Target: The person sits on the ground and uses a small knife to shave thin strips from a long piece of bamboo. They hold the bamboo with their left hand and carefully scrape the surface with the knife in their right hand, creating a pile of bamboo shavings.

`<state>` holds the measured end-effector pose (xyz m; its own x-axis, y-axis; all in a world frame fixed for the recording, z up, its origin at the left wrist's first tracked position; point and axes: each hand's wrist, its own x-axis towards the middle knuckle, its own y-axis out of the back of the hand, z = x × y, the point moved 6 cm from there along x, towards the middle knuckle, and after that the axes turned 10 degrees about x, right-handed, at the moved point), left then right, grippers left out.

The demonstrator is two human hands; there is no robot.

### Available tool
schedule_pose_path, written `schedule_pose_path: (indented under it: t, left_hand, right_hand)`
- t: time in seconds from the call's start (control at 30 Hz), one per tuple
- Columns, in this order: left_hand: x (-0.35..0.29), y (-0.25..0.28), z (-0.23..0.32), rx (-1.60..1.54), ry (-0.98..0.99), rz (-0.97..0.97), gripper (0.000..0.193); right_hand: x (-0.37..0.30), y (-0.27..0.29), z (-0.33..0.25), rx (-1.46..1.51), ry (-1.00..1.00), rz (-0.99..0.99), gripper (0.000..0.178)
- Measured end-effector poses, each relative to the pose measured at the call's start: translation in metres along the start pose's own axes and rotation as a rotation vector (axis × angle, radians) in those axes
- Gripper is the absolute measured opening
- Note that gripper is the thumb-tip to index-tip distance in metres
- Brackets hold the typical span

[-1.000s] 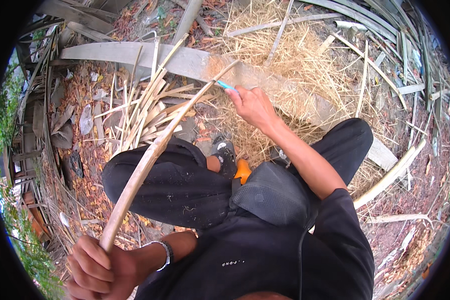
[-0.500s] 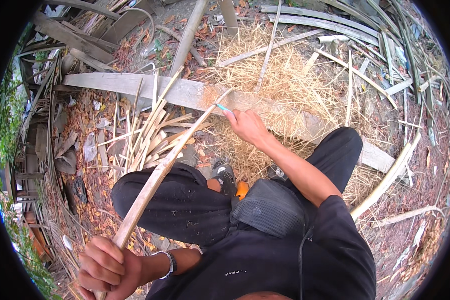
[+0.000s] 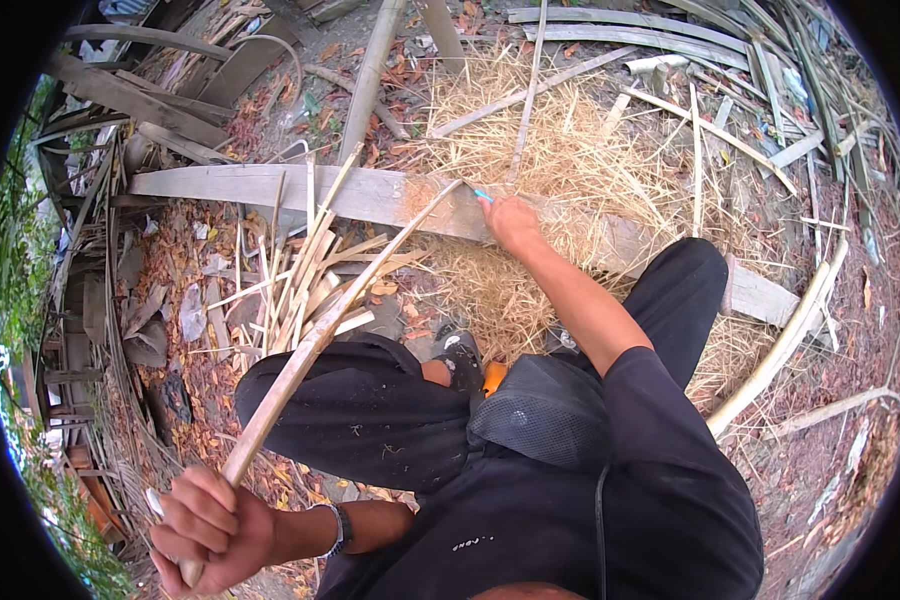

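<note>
A long, pale wooden strip (image 3: 300, 360) slants from the lower left up to the middle. My left hand (image 3: 210, 530) is wrapped round its near end, which pokes out below the fist. Its narrow far tip lies over the plank (image 3: 270, 183), on a reddish-brown, dusty patch. Closed beside that tip is my right hand (image 3: 511, 222), gripping a thin blue tool (image 3: 483, 196). Only a short blue piece of this tool shows past my fingers, so its kind is hard to tell. It sits just right of the strip's tip; I cannot tell whether they touch.
Cut wooden strips (image 3: 305, 260) lie piled left of centre, near my bent knee. Pale straw-like shavings (image 3: 560, 110) cover the ground around the plank. A post (image 3: 373, 85) stands beyond it. Long slats (image 3: 650, 38) lie far right, and a thick pale pole (image 3: 780, 350) rests at the right.
My right hand has moved slightly forward and right with the blue tool, from beside the strip to just past its tip. My left hand keeps its grip; the strip's near end has shifted a little.
</note>
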<state>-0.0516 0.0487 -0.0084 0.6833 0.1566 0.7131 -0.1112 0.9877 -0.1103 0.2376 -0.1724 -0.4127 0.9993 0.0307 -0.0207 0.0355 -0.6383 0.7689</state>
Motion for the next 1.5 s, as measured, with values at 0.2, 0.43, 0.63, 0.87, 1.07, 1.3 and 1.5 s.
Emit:
schedule_pose_path:
  t: [0.2,0.43,0.63,0.87,1.07,1.3,1.5]
  left_hand:
    - [-0.013,0.023,0.001,0.049,-0.044,0.291,0.038]
    - [-0.018,0.025,0.001,0.096,-0.040,0.422,0.040]
    - [-0.021,0.042,-0.002,0.113,-0.046,0.487,0.041]
    - [-0.023,0.018,0.003,0.113,-0.057,0.384,0.041]
    - [-0.018,-0.002,0.005,0.091,-0.092,0.284,0.039]
    - [-0.011,0.000,0.006,0.054,-0.050,0.205,0.038]
    - [-0.013,-0.006,0.000,0.066,-0.165,0.220,0.042]
  right_hand:
    - [-0.056,0.041,-0.090,0.491,-0.062,-0.359,0.055]
    - [-0.122,0.074,-0.146,0.476,0.359,-0.216,0.046]
    - [-0.103,0.053,-0.125,0.208,0.128,-0.298,0.048]
    - [-0.057,0.041,-0.064,0.037,0.142,-0.120,0.055]
    - [-0.027,0.010,-0.037,-0.197,0.115,-0.071,0.054]
    - [0.014,-0.002,-0.017,-0.102,-0.073,-0.111,0.054]
    - [0.004,0.011,-0.016,0.041,-0.013,-0.086,0.054]
